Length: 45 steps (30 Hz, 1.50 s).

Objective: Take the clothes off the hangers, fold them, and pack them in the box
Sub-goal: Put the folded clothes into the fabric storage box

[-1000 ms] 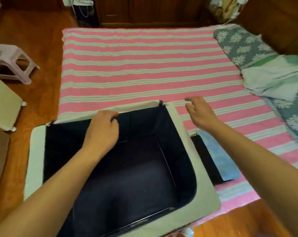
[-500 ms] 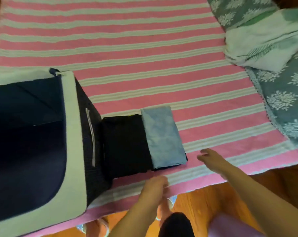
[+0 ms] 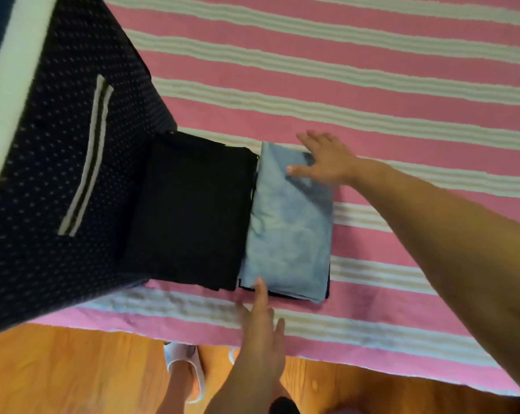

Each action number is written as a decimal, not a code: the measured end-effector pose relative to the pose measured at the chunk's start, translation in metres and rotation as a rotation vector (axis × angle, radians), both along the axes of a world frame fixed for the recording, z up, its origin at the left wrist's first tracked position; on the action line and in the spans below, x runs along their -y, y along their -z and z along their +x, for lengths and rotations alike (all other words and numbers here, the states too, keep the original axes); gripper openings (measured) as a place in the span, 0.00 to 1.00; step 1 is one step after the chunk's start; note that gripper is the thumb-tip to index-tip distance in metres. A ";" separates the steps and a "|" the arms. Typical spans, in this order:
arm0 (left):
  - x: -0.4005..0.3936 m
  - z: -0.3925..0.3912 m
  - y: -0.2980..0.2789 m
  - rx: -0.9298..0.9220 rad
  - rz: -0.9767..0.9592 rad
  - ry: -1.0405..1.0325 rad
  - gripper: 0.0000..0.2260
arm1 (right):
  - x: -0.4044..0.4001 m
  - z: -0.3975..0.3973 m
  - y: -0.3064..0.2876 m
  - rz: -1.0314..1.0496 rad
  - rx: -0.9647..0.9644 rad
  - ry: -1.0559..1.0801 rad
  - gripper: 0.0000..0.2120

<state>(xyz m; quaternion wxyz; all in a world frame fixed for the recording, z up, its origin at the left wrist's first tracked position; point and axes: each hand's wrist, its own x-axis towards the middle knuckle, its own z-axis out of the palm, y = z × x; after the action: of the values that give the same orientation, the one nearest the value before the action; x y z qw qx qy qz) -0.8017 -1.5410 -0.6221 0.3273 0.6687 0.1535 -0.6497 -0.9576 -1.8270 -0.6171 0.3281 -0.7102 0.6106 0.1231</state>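
At far left stands the box [image 3: 58, 162], its dotted wall touching a folded black garment [image 3: 190, 213]. Just right of that lies the folded blue garment [image 3: 288, 222], long axis running away from the person. The left hand [image 3: 260, 333], fingers straight, touches its near end; the right hand [image 3: 327, 162], fingers spread, presses its far end. Neither hand grasps anything. Judged next move: lift leftward into the box.

The box [image 3: 58, 174] stands on the bedspread [image 3: 342, 85]. Right of the box, touching its side, lies one folded garment [image 3: 190, 213]; a second folded garment [image 3: 291, 222] lies just beyond it, farther from the box. Nearer than the box, below the bed edge, is the floor [image 3: 73, 369].
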 end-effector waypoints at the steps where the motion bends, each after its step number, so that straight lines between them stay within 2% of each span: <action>1: 0.003 -0.011 0.007 0.047 -0.030 0.006 0.41 | 0.013 0.005 0.010 0.013 -0.027 -0.063 0.56; 3: 0.014 -0.032 0.017 0.111 -0.101 -0.087 0.43 | 0.024 0.010 0.030 0.069 -0.022 -0.144 0.61; 5: 0.036 -0.047 0.024 0.143 -0.125 -0.225 0.46 | 0.021 0.012 0.047 0.122 -0.003 -0.181 0.54; 8: 0.066 -0.058 0.035 0.203 0.010 -0.310 0.54 | 0.016 0.011 0.051 0.168 0.106 -0.208 0.46; 11: 0.060 -0.056 0.031 0.326 0.036 -0.256 0.40 | 0.006 -0.005 0.033 0.254 0.216 -0.174 0.45; 14: 0.035 -0.053 0.016 0.394 -0.038 0.030 0.37 | -0.041 -0.057 0.015 0.226 0.182 0.007 0.45; 18: 0.030 -0.052 -0.005 0.530 -0.395 0.626 0.40 | -0.152 -0.140 0.001 0.110 0.273 0.494 0.53; 20: 0.037 -0.043 -0.007 0.625 -0.597 0.992 0.36 | -0.193 -0.153 0.003 0.022 0.373 0.605 0.48; 22: 0.040 -0.027 0.007 0.654 -0.712 1.302 0.32 | -0.219 -0.152 0.014 -0.066 0.440 0.628 0.43; 23: 0.041 -0.019 0.015 0.629 -0.726 1.379 0.30 | -0.228 -0.151 0.026 -0.105 0.433 0.615 0.42; 25: 0.041 -0.014 0.032 0.582 -0.655 1.402 0.29 | -0.237 -0.148 0.051 -0.116 0.369 0.564 0.42; 27: 0.048 -0.020 0.040 0.531 -0.537 1.286 0.31 | -0.239 -0.144 0.065 -0.087 0.371 0.628 0.43; 29: 0.061 -0.024 0.030 0.486 -0.484 1.184 0.31 | -0.235 -0.133 0.050 -0.107 0.408 0.702 0.41; 32: 0.074 -0.019 -0.022 0.492 -0.574 1.186 0.31 | -0.245 -0.123 -0.009 -0.104 0.468 0.802 0.37; 37: 0.082 0.025 -0.192 0.681 -0.887 1.284 0.31 | -0.269 -0.071 -0.151 -0.297 0.635 1.067 0.37; 41: 0.117 0.108 -0.294 0.815 -1.001 1.241 0.33 | -0.223 0.003 -0.244 -0.483 0.734 0.958 0.39; 45: 0.148 0.253 -0.379 0.939 -0.993 1.119 0.33 | -0.158 0.142 -0.329 -0.591 0.795 0.755 0.38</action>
<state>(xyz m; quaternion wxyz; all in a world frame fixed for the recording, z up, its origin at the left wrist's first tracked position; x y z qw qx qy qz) -0.5492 -1.6893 -0.2429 0.2434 0.6243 -0.6467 -0.3644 -0.8157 -1.6693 -0.2884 0.3408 -0.4975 0.6589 -0.4497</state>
